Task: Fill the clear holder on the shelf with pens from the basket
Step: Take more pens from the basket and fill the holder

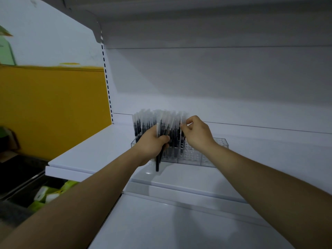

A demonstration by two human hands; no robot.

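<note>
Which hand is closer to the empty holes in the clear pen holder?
Right. The right hand hovers just above the empty holes, pinching a pen top; the left hand is off to their left, gripping a bundle of pens.

So the holder [212, 155] sits on the shelf [86, 155], set back from its front edge and near the back panel [197, 78]. The pens [143, 123] stand in the holder's left part, and its right part shows open holes. The left hand [152, 144] is right in front of the holder's left end, gripping some spare pens [157, 164] that hang down past the holder's front wall. The right hand [197, 135] is over the holder's middle, pinching the top of the end pen [183, 115], the rightmost one standing. A top shelf [179, 15] is above the holder, and a lower shelf [179, 221] is below and in front of it.
</note>
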